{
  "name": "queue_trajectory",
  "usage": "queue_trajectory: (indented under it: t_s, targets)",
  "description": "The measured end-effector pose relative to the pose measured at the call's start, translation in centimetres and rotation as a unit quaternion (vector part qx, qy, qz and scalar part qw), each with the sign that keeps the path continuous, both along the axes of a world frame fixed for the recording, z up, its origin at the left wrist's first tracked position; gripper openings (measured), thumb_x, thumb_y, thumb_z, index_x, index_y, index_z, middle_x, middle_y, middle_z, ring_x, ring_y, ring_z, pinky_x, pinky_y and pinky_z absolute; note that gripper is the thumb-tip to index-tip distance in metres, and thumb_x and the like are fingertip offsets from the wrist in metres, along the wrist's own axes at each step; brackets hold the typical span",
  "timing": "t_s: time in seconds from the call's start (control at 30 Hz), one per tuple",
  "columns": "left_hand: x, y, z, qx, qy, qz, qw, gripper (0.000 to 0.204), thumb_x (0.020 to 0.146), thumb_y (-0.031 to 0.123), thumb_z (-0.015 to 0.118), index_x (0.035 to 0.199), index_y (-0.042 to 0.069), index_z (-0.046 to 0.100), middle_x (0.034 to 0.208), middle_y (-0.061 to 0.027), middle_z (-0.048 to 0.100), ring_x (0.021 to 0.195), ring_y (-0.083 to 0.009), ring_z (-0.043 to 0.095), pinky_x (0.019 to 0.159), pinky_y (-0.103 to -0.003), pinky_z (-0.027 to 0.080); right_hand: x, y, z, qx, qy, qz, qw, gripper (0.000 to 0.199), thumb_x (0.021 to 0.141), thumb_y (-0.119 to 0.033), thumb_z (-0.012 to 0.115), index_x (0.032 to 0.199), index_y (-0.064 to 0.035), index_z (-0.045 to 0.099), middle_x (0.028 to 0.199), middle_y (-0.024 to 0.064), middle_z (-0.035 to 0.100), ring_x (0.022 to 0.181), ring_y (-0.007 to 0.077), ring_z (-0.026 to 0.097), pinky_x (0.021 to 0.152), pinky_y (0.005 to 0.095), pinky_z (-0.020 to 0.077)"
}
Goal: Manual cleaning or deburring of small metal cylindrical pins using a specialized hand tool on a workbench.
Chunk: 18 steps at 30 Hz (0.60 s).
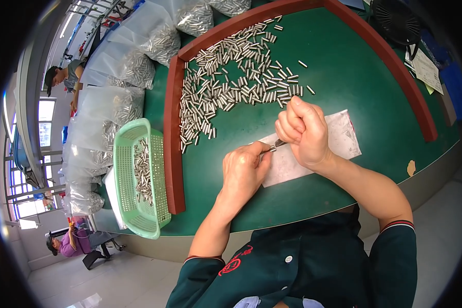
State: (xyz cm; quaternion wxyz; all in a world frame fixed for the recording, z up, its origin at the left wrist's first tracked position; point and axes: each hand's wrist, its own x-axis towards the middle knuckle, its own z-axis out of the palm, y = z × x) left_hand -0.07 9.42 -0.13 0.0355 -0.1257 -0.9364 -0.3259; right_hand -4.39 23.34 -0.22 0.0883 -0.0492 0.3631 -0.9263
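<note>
My left hand [243, 169] pinches a small shiny metal cylinder [272, 149] between thumb and fingers. Closed in a fist, my right hand [306, 131] grips a thin dark tool [279, 142]. The tool's tip points down to the left and meets or nearly meets the cylinder; most of it is hidden in my fist, so its exact kind does not show. Both hands are over a white, smudged cloth or sheet [292, 167] on the green tabletop. Beyond them spreads a large pile of similar metal cylinders [236, 77], with a few lying loose at its right side.
A dark red wooden rail [175, 154] borders the work area. Left of it stands a pale green basket [160, 210] partly filled with cylinders. Clear bags of cylinders [138, 66] line the far left. A black fan [395, 20] and papers [427, 71] sit far right. Two people are at left.
</note>
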Motion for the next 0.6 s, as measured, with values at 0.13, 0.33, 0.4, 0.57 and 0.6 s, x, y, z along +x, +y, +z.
queue_trajectory:
  t_s: [0.13, 0.33, 0.4, 0.57, 0.6]
  targets:
    - [-0.02, -0.05, -0.01, -0.006, -0.008, 0.005, 1.000, 0.009, 0.067, 0.003, 0.065, 0.074, 0.000, 0.061, 0.045, -0.0042, 0.036, 0.039, -0.0138, 0.035, 0.041, -0.028, 0.031, 0.16, 0.14, 0.40, 0.009, -0.009, 0.027, 1.000, 0.042, 0.091, -0.022, 0.032, 0.050, -0.0126, 0.026, 0.041, -0.0023, 0.025, 0.037, 0.0068, 0.016, 0.037, 0.0234, 0.0158]
    - [-0.11, -0.05, -0.02, 0.013, -0.020, 0.007, 1.000, 0.008, 0.069, 0.002, 0.065, 0.074, 0.000, 0.061, 0.045, -0.0034, 0.034, 0.040, -0.0118, 0.033, 0.040, -0.027, 0.030, 0.07, 0.26, 0.16, 0.007, -0.014, 0.034, 0.999, 0.042, 0.091, -0.022, 0.032, 0.050, -0.0127, 0.026, 0.040, -0.0025, 0.025, 0.038, 0.0066, 0.016, 0.037, 0.0234, 0.0155]
    - [-0.12, -0.08, -0.02, 0.020, -0.026, 0.008, 0.999, 0.008, 0.069, 0.002, 0.065, 0.075, -0.001, 0.061, 0.045, -0.0033, 0.034, 0.040, -0.0111, 0.033, 0.040, -0.027, 0.030, 0.09, 0.28, 0.20, 0.005, -0.011, 0.036, 0.999, 0.042, 0.091, -0.022, 0.032, 0.050, -0.0127, 0.026, 0.040, -0.0026, 0.025, 0.038, 0.0067, 0.016, 0.037, 0.0234, 0.0155]
    - [-0.11, -0.07, 0.09, 0.029, -0.035, 0.012, 0.999, 0.008, 0.069, 0.001, 0.065, 0.075, -0.001, 0.061, 0.046, -0.0031, 0.034, 0.041, -0.0106, 0.032, 0.041, -0.026, 0.030, 0.07, 0.32, 0.22, 0.004, -0.010, 0.042, 0.999, 0.042, 0.091, -0.022, 0.032, 0.050, -0.0126, 0.025, 0.040, -0.0028, 0.024, 0.038, 0.0067, 0.016, 0.038, 0.0235, 0.0155]
    - [-0.09, -0.10, 0.14, 0.030, -0.040, 0.013, 0.999, 0.008, 0.069, 0.001, 0.065, 0.076, -0.001, 0.061, 0.046, -0.0030, 0.034, 0.041, -0.0105, 0.032, 0.041, -0.026, 0.030, 0.06, 0.30, 0.24, 0.004, -0.009, 0.044, 0.999, 0.042, 0.091, -0.022, 0.032, 0.050, -0.0126, 0.025, 0.040, -0.0028, 0.024, 0.038, 0.0067, 0.016, 0.038, 0.0235, 0.0155]
